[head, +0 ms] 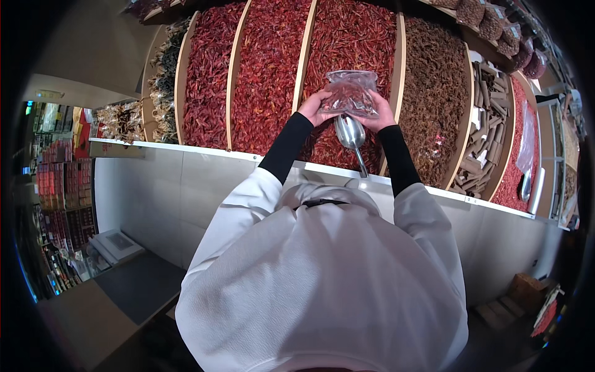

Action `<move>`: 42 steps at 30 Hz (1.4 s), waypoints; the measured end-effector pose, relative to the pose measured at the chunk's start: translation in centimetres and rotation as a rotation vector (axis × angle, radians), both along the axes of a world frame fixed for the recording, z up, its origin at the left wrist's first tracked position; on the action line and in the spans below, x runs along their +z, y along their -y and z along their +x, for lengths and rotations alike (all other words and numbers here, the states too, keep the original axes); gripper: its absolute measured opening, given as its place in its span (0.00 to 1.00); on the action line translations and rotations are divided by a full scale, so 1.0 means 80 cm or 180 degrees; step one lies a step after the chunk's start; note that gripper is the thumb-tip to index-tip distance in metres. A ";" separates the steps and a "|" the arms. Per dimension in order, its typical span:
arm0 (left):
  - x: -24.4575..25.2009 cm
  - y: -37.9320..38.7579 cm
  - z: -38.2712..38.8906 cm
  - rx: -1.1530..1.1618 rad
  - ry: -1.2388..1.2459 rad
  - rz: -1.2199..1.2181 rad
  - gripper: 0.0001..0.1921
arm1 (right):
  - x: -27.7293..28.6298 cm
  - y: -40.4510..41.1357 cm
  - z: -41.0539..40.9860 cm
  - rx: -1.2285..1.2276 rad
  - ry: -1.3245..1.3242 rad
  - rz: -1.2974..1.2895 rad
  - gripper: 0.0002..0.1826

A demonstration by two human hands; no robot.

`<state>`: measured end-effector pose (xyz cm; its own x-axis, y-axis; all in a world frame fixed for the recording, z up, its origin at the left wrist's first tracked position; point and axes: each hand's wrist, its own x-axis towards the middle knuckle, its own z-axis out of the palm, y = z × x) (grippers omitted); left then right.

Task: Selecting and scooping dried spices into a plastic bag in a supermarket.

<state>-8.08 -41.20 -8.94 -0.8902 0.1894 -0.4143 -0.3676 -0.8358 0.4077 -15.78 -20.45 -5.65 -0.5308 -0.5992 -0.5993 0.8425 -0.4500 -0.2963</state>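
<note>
A clear plastic bag (349,98) with dried red chilies in it is held between my two hands, above a bin of dried red chilies (355,32). My left hand (316,108) grips the bag's left side and my right hand (380,111) its right side. Some fingers are hidden under the bag. Just below the bag, a metal scoop (349,132) lies on the chilies, its handle pointing towards me over the bin's front edge.
Wooden dividers (304,56) separate the bins. More red chilies (269,69) lie to the left, star anise (432,93) and bark pieces (488,121) to the right. A second scoop (525,186) rests far right. A scale (116,246) stands at the lower left.
</note>
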 end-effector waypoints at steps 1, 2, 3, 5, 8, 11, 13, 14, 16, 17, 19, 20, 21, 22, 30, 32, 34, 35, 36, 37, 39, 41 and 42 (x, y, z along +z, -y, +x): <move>0.002 0.001 -0.005 0.0050 -0.0087 -0.0159 0.19 | 0.000 0.002 -0.004 0.0011 -0.0012 -0.0001 0.21; 0.003 0.007 -0.011 0.0000 -0.0152 -0.0067 0.20 | 0.000 0.005 -0.010 -0.0006 -0.0040 -0.0175 0.20; 0.012 0.007 -0.017 -0.0024 -0.0166 -0.0064 0.20 | -0.002 0.004 -0.019 -0.0055 -0.0071 -0.0345 0.20; 0.029 0.009 -0.032 -0.0066 -0.0175 -0.1125 0.23 | -0.006 0.002 -0.039 -0.0121 -0.0003 -0.0531 0.19; 0.046 0.003 -0.045 0.0042 -0.0747 -0.2594 0.28 | 0.005 0.011 -0.054 -0.0420 0.0072 -0.0608 0.17; 0.046 0.011 -0.056 0.0271 -0.1793 -0.4650 0.25 | 0.023 0.025 -0.063 -0.0547 0.0173 -0.0430 0.16; 0.062 0.005 -0.066 0.0641 -0.2418 -0.6067 0.21 | 0.012 0.019 -0.078 -0.0541 0.0162 -0.0450 0.15; 0.070 0.001 -0.071 0.0446 -0.2392 -0.6130 0.16 | 0.007 0.015 -0.084 -0.0440 0.0213 -0.0593 0.15; 0.077 -0.001 -0.075 0.0585 -0.2348 -0.6308 0.08 | 0.012 0.018 -0.080 -0.0461 0.0284 -0.0517 0.18; 0.080 -0.003 -0.077 0.0603 -0.2344 -0.6306 0.08 | 0.014 0.017 -0.077 -0.0451 0.0274 -0.0511 0.18; 0.088 -0.006 -0.080 0.0644 -0.2143 -0.6569 0.09 | 0.024 0.012 -0.067 -0.0150 -0.0327 0.0644 0.22; 0.090 -0.008 -0.083 0.0662 -0.2140 -0.6562 0.09 | 0.027 0.011 -0.060 -0.0160 -0.0956 0.1295 0.25; 0.089 -0.010 -0.085 0.0727 -0.2109 -0.6591 0.09 | 0.031 0.014 -0.053 -0.0141 -0.0965 0.1301 0.25; 0.088 -0.010 -0.087 0.0789 -0.2078 -0.6619 0.10 | 0.034 0.017 -0.045 -0.0267 -0.2640 0.2629 0.24; 0.085 0.015 -0.106 0.0634 -0.2348 -0.6695 0.10 | 0.004 -0.008 -0.071 -0.0234 -0.5795 0.4335 0.06; 0.093 0.036 -0.115 0.0413 -0.2547 -0.6791 0.11 | 0.023 -0.008 -0.089 -0.0273 -0.5999 0.4199 0.04; 0.121 0.044 -0.127 0.0143 -0.2661 -0.7097 0.13 | 0.058 -0.013 -0.107 -0.0188 -0.6167 0.4087 0.04; 0.136 0.051 -0.139 -0.0058 -0.2656 -0.7358 0.14 | 0.069 -0.013 -0.122 -0.0115 -0.6247 0.4019 0.04; 0.150 0.057 -0.149 -0.0006 -0.2788 -0.7456 0.14 | 0.082 -0.013 -0.136 -0.0150 -0.6477 0.3920 0.04; 0.163 0.064 -0.159 0.0052 -0.2920 -0.7550 0.14 | 0.094 -0.011 -0.149 -0.0164 -0.6662 0.4039 0.04; 0.183 0.092 -0.185 0.0215 -0.3252 -0.8064 0.15 | 0.117 0.003 -0.181 -0.0092 -0.7173 0.4043 0.05; 0.226 0.088 -0.208 -0.0220 -0.2907 -0.7421 0.15 | 0.134 0.000 -0.210 0.0111 -0.7414 0.4363 0.06; 0.230 0.127 -0.212 -0.0061 -0.3212 -0.7496 0.13 | 0.163 0.029 -0.197 -0.0056 -0.7444 0.4173 0.05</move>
